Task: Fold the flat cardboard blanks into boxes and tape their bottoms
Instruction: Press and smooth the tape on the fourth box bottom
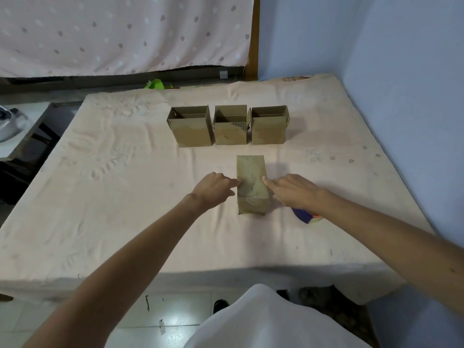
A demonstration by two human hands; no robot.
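Observation:
A folded cardboard box [251, 182] stands upside down in the middle of the table, with tape running over its closed bottom and down its near side. My left hand [215, 188] touches its left side with straight fingertips. My right hand [292, 189] presses straight fingers against its right side. A blue and orange tape dispenser [306, 216] lies on the table under my right wrist, partly hidden. Further back, three finished boxes stand upright in a row with open tops: one on the left [191, 128], one in the middle [230, 127] and one on the right [269, 126].
The table [120, 197] is covered with a cream cloth; its near edge runs just in front of my body. A blue wall borders the right side. A grey object [10, 124] sits on a side surface at the left. Something green [156, 84] lies behind the table.

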